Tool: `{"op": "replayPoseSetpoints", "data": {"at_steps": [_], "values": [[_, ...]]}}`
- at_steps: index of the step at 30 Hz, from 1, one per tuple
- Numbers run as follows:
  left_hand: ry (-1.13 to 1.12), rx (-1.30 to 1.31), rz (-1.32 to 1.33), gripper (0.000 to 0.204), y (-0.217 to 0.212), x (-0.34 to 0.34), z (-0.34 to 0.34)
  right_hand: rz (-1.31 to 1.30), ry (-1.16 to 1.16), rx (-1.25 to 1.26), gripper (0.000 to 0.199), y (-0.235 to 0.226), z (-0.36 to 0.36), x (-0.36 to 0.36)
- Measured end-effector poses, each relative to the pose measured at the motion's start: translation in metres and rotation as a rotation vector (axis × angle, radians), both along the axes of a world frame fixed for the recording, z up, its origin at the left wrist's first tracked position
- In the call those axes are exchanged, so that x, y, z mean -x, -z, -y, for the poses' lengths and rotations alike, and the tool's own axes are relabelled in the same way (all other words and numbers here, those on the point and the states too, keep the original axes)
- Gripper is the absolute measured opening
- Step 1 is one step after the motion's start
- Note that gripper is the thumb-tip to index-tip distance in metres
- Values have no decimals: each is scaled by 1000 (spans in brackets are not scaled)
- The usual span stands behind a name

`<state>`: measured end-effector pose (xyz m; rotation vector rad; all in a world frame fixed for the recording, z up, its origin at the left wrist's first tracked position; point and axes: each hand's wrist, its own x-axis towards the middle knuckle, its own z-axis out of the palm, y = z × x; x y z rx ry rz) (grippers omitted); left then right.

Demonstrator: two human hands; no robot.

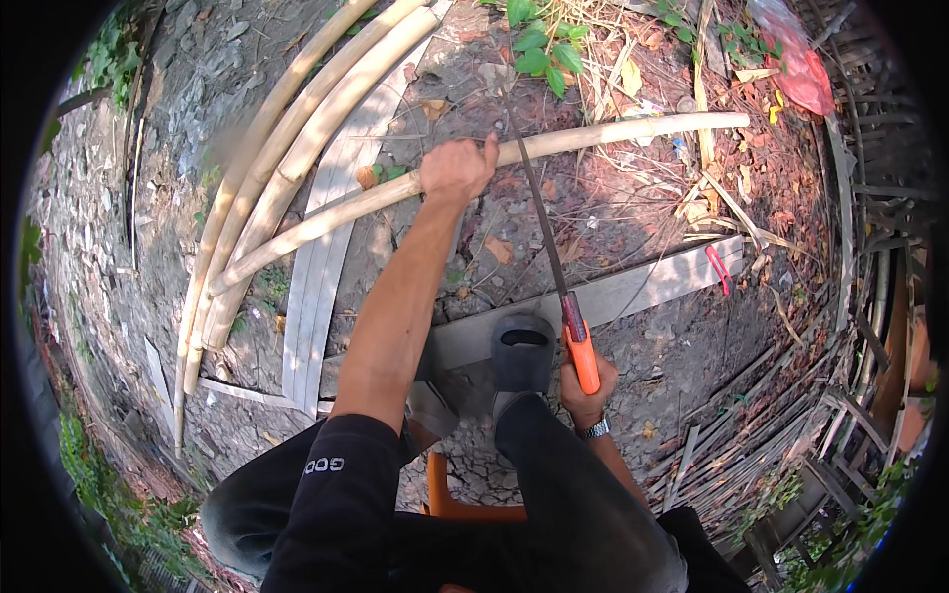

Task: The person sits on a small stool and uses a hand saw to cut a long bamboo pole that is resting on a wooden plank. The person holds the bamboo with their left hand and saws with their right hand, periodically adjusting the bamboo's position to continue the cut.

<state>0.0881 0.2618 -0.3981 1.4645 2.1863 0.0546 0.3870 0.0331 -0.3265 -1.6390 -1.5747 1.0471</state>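
Note:
A pale bamboo pole lies slantwise in front of me, its left end over other poles and its right end reaching far right. My left hand is closed around it near the middle, thumb pointing right. In my right hand, by my right knee, is the orange handle of a hand saw. Its long narrow dark blade runs away from me and crosses the pole just right of my left hand. I cannot tell how deep the blade sits in the pole.
Several bamboo poles lie at the left, beside a grey board. Another grey board lies by my dark shoe. Thin sticks cover the ground at right. A red plastic bag lies far right; green leaves grow ahead.

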Motion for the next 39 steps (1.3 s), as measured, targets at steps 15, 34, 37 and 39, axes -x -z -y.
{"op": "replayPoseSetpoints", "data": {"at_steps": [15, 34, 37, 39], "values": [[-14, 52, -9, 67, -1, 3, -2, 78, -86, -61, 6, 5, 23, -20], [25, 16, -26, 64, 1, 3, -1, 44, -139, 44, 7, -3, 27, -21], [28, -3, -32, 66, 3, 1, -5, -114, -39, 13, 6, 17, -52, 32], [37, 31, 3, 70, 2, -6, -7, -178, 34, 11, 8, 23, -103, 56]]}}
